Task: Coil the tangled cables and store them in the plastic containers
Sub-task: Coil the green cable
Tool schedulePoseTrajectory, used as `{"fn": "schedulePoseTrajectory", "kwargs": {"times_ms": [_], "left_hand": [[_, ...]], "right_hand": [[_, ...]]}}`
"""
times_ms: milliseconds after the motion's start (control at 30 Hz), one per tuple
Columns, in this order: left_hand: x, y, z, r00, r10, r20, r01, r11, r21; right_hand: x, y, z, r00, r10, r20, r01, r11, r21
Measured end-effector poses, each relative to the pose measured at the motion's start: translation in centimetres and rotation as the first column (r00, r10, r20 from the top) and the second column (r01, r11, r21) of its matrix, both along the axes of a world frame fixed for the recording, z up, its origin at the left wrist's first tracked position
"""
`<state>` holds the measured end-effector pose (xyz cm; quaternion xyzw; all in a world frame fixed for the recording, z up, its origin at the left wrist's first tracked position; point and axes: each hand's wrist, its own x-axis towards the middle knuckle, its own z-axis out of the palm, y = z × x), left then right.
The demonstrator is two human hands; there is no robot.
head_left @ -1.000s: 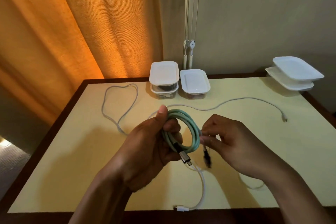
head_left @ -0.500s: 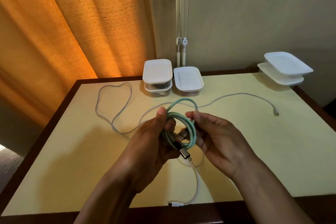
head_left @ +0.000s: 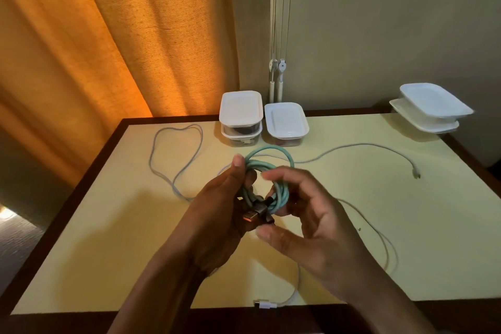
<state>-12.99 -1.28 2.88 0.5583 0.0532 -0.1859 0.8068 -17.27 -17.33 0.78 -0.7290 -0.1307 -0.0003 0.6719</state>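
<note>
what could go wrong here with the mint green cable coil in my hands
1. The mint-green cable coil is held only by the left hand and right hand. One loop bulges wider on top and the metal plugs stick out loose, so it may spring apart.
2. The white-lidded plastic containers are closed; opening one likely leaves one hand holding the coil.
3. The long white cable lies under the hands and might snag.

The left hand (head_left: 217, 214) and right hand (head_left: 311, 228) are bare, and so are both forearms down to the near edge. The nails are short and pale: one shows on the left thumb, two on the right fingers.
</note>
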Motion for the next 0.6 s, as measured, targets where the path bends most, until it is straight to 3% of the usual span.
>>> {"fn": "schedulePoseTrajectory", "kwargs": {"times_ms": [100, 167, 333, 433, 600], "left_hand": [[0.1, 0.3, 0.0, 1.0, -0.004, 0.007, 0.003, 0.999, 0.047], [0.0, 0.4, 0.2, 0.999, -0.002, 0.035, 0.001, 0.999, 0.045], [0.3, 0.3, -0.2, 0.998, 0.005, 0.062, -0.008, 0.999, 0.041], [0.4, 0.2, -0.4, 0.998, 0.011, 0.067, -0.016, 0.998, 0.068], [0.7, 0.5, -0.8, 0.994, 0.046, 0.099, -0.064, 0.98, 0.191]], "right_hand": [[-0.2, 0.3, 0.1, 0.995, -0.029, 0.091, 0.053, 0.962, -0.269], [-0.1, 0.6, 0.1, 0.985, -0.081, 0.153, 0.132, 0.922, -0.363], [0.1, 0.8, -0.7, 0.928, -0.196, 0.317, 0.317, 0.861, -0.398], [0.0, 0.5, -0.5, 0.941, -0.179, 0.286, 0.289, 0.865, -0.411], [0.0, 0.5, -0.2, 0.947, -0.219, 0.235, 0.283, 0.915, -0.288]]}}
